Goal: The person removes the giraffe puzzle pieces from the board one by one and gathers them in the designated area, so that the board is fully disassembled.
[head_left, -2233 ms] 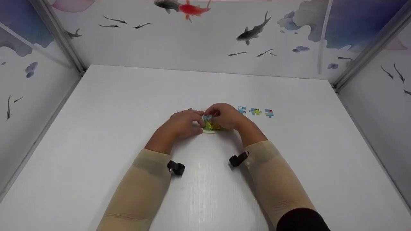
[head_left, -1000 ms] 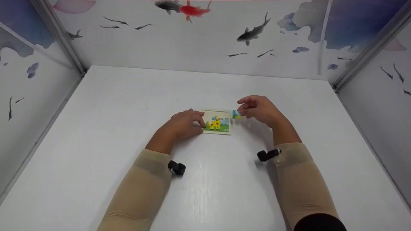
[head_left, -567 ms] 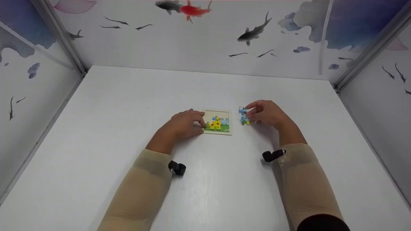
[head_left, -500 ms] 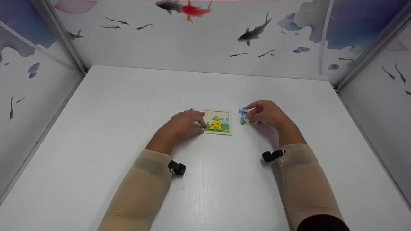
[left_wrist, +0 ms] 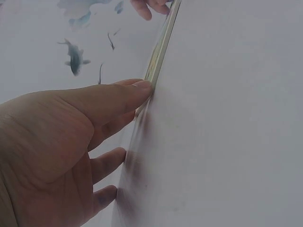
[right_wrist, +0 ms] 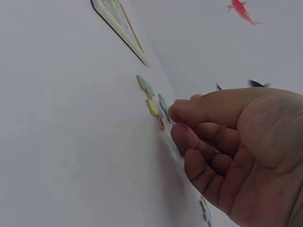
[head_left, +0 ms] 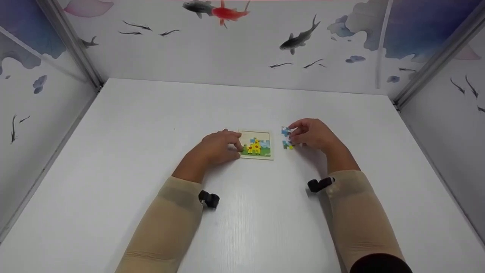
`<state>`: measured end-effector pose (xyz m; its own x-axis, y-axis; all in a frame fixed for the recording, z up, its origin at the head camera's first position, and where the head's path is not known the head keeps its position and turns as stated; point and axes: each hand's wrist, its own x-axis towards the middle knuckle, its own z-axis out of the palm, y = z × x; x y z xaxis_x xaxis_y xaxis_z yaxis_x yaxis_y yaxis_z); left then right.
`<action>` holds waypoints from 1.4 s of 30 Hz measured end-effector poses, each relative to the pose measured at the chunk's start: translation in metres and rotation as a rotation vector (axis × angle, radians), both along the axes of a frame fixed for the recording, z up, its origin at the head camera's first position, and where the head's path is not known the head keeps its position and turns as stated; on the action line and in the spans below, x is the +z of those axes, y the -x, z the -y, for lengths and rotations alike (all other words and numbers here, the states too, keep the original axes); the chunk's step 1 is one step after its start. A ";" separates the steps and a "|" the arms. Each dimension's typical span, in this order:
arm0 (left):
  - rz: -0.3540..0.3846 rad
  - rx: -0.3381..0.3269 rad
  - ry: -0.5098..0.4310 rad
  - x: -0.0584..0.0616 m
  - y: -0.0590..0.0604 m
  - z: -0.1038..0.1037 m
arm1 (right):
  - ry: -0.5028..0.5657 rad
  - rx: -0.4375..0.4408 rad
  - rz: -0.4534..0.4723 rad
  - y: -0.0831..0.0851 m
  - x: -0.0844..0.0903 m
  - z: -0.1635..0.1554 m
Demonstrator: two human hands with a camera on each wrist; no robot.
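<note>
From here I see a white tabletop (head_left: 242, 231) beneath the fingers (head_left: 302, 122); well beyond them, a wall (head_left: 235, 57) printed with a red fish (head_left: 228, 13); far out either side, metal corner posts (head_left: 71, 41).

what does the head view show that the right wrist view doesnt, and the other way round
Only the head view: the left hand at the tray, the giraffe inside it, and both beige sleeves.

Only the right wrist view: the palm side of the right hand, and a stray piece below its curled fingers.

Both: the right hand, part or all of the tray, loose pieces between tray and hand, the white table and the red fish on the wall.
</note>
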<state>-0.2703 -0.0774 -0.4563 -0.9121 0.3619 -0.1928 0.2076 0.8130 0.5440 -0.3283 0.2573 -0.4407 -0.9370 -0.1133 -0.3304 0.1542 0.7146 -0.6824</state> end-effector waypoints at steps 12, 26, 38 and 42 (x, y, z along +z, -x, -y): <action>-0.007 -0.005 -0.009 0.000 0.000 0.006 | -0.023 0.165 -0.035 -0.008 0.011 0.061; -0.018 -0.039 -0.027 0.000 0.000 0.008 | -0.067 0.270 -0.019 -0.010 0.003 0.101; -0.029 -0.041 -0.047 0.000 0.002 0.005 | -0.064 0.306 -0.032 -0.012 -0.008 0.098; -0.023 -0.040 -0.037 0.000 0.002 0.003 | -0.073 0.298 -0.024 -0.012 -0.009 0.099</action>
